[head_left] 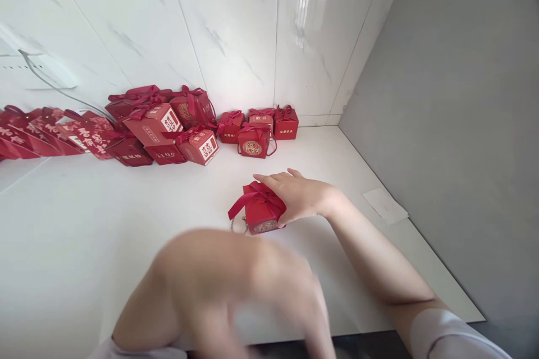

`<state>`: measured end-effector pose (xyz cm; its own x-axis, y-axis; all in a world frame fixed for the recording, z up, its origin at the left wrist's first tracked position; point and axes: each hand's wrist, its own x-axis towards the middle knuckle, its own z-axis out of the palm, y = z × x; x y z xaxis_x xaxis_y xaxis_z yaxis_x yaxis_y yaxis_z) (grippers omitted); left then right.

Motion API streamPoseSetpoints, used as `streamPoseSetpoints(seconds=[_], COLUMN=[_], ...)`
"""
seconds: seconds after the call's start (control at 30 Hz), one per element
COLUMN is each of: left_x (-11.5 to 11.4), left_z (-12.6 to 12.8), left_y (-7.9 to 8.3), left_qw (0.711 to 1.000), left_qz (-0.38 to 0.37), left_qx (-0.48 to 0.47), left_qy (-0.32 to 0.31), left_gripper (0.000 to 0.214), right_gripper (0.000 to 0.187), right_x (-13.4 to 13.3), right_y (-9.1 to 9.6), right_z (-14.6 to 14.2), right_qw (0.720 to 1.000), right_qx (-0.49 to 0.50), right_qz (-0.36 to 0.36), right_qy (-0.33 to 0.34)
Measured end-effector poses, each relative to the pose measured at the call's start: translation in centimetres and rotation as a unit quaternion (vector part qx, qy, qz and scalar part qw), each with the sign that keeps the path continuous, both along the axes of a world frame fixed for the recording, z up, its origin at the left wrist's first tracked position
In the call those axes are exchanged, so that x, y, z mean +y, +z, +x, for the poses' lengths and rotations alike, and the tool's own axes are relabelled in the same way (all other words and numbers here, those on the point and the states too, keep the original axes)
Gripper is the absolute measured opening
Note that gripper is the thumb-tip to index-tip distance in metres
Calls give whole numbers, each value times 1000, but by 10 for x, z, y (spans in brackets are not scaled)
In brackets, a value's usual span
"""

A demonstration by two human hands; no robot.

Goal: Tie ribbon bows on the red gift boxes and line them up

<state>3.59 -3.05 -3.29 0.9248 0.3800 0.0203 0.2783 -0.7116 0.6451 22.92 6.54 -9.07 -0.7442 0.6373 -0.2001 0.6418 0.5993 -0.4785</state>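
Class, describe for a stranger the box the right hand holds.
On the white countertop, in front of the heap of red boxes by the tiled wall, a red cardboard box with a ribbon bow stands alone. Only it is held by the right hand.

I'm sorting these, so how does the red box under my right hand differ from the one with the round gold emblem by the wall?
The near box is held by the right hand, alone on the counter; the emblem box stands untouched among others. The emblem box shows its gold emblem fully; the near box, only partly. Both are red with ribbon bows.
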Motion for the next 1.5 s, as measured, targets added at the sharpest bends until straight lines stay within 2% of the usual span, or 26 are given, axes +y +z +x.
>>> streamPoseSetpoints(seconds=[0.03, 0.07, 0.1, 0.13, 0.2, 0.23, 0.3, 0.37, 0.43, 0.53, 0.63, 0.7, 0.8, 0.97, 1.13, 1.3, 1.5], left_x=[18, 36, 54, 70, 94, 103, 111, 110, 107, 104, 105, 106, 108, 112, 117, 122, 123], left_z=[-3, -6, -9, -12, -18, -20, -22, -21, -19, -17, -19, -21, -24, -20, -18, -13, -7], left_y=[2, 2, 0, -5, -17, -23, -32, -34, -31, -29, -32, -35, -37, -39, -47, -53, -56], left_qw=[999, 993, 976, 960, 935, 931, 932, 936, 939, 937, 926, 918, 921, 940, 935, 945, 947], left_qz=[-14, -49, -44, -24, -5, -10, -23, -26, -30, -38, -30, -32, -29, -27, -59, -54, -85], left_qx=[3, 20, 12, 10, 21, 32, 54, 73, 102, 150, 161, 162, 151, 82, 95, 70, 78], left_qy=[34, 108, 214, 280, 355, 363, 358, 343, 328, 312, 340, 360, 359, 331, 336, 314, 300], left_gripper=[47, 45, 44, 44, 46, 47, 47, 43, 43, 38, 29, 31, 33, 20, 29, 23, 19], right_gripper=[101, 95, 89, 85, 78, 72, 55, 36, 31, 30, 17, 8, 12, 18, 24, 30, 27], right_x=[0, 0, 0, 1, 2, 4, 7, 11, 16, 20, 23, 25, 25, 25, 33, 42, 48], right_y=[0, 1, 2, 4, 8, 11, 16, 18, 17, 13, 7, 5, 4, 8, 7, 2, -5], right_z=[0, 1, 2, 4, 10, 14, 21, 26, 27, 23, 17, 16, 17, 21, 28, 29, 26], right_qw=[1000, 1000, 1000, 999, 995, 994, 992, 990, 987, 989, 991, 991, 991, 990, 987, 981, 982], right_qx=[2, 9, 17, 20, 11, 3, 3, 24, 43, 33, 17, 25, 31, 51, 90, 118, 123], right_qz=[2, 10, 26, 47, 90, 101, 95, 69, 43, 13, 10, 16, 9, 4, -71, -138, -120], right_qy=[0, 0, 0, -5, -32, -50, -87, -123, -148, -147, -129, -127, -130, -130, -111, -67, -82])
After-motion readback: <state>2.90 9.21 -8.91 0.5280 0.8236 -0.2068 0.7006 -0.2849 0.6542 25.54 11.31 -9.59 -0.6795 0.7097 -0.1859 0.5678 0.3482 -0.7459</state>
